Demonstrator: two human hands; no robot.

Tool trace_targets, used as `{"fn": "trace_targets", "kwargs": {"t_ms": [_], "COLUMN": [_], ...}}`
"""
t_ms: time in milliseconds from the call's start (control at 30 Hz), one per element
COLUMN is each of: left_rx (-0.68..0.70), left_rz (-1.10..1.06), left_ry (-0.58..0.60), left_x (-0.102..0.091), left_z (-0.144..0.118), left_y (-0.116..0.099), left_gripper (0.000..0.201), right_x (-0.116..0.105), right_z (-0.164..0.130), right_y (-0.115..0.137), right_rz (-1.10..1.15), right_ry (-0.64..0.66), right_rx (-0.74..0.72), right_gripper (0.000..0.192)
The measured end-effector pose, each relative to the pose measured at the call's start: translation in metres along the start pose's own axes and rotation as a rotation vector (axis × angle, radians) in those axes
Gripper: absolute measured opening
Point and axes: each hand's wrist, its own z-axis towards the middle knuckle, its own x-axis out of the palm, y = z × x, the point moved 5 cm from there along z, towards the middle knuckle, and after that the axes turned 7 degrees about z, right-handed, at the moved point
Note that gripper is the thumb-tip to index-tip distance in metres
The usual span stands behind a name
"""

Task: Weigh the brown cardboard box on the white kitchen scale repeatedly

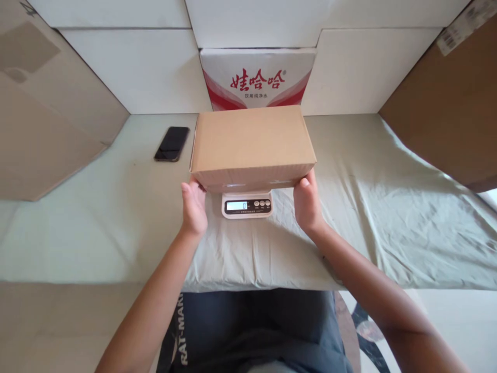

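A closed brown cardboard box (254, 140) is held between my two hands over a white digital scale (247, 214). My left hand (194, 207) grips its lower left corner, with the fingers hidden beneath. On the opposite side, my right hand (307, 203) holds the lower right corner, thumb on the outside and fingers out of sight. The scale's lit display reads 0, and three round buttons sit beside it. The box hides the scale's platform, so I cannot tell whether the two touch.
A black phone (172, 144) lies left of the box on the pale green cloth (128, 228). Behind stands a white carton with red lettering (258, 77) against white panels (132, 67). Large cardboard boxes flank the surface at left (50, 114) and right (450, 109).
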Motion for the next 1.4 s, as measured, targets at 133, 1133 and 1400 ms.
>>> {"fn": "trace_targets", "kwargs": {"t_ms": [133, 1133, 1400], "left_rx": [0.007, -0.012, -0.020], "left_rz": [0.006, 0.011, 0.031], "left_ry": [-0.003, 0.008, -0.066], "left_x": [-0.001, 0.001, -0.008], "left_z": [-0.001, 0.007, 0.014], "left_y": [0.001, 0.007, 0.013], "left_gripper": [0.082, 0.087, 0.091], "right_x": [0.001, 0.004, -0.028], "right_z": [0.000, 0.001, 0.014], "right_y": [-0.002, -0.011, -0.016], "right_rz": [-0.006, -0.013, 0.044], "right_ry": [0.003, 0.015, -0.162], "right_rx": [-0.003, 0.055, 0.052], "right_gripper": [0.068, 0.068, 0.072]}}
